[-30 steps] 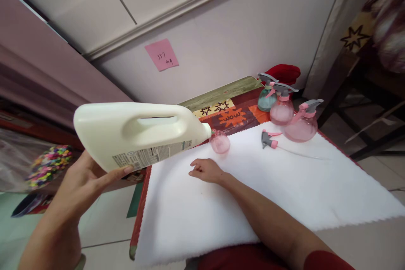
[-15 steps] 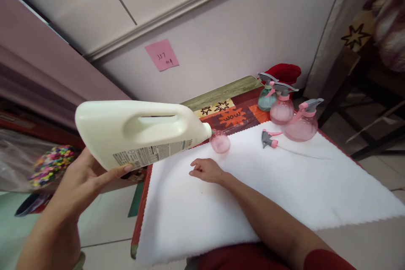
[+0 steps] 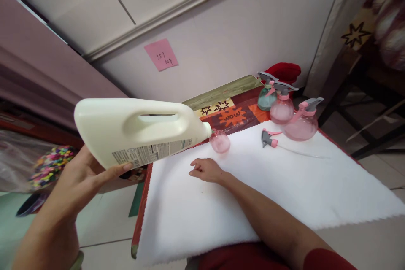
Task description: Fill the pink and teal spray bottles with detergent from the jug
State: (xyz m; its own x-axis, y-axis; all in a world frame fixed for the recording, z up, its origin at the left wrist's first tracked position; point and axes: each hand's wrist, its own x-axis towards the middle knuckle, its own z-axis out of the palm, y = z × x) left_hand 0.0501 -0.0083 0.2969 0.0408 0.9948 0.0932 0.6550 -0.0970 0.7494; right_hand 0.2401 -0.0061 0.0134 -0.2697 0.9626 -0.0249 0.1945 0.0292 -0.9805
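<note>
Pale green jug (image 3: 129,133): held above the left edge of the table (image 3: 138,223), tipped almost onto its side, base at left and mouth at right. The mouth is at the neck of a small pink bottle (image 3: 220,143), which stands without a spray head on the white sheet (image 3: 196,219); whether the two rims touch cannot be determined from this view. The left hand (image 3: 84,183) is closed around the lower part of the jug near its base, thumb laid along the printed label (image 3: 152,154); the remaining fingers are largely concealed by the jug. The integral handle faces upward and is not gripped. The right hand (image 3: 206,170) is empty, partly open with fingers loosely bent, and is positioned just in front of the small pink bottle; contact with the sheet cannot be confirmed. A detached spray head (image 3: 270,140), gray and pink, lies on the sheet to the right of the bottle, its clear tube (image 3: 302,152) extending rightward. Behind it, at the far right of the table, three assembled spray bottles stand upright close together: one green (image 3: 267,99) and two pink (image 3: 281,112). A red item (image 3: 284,73) is located behind these.
</note>
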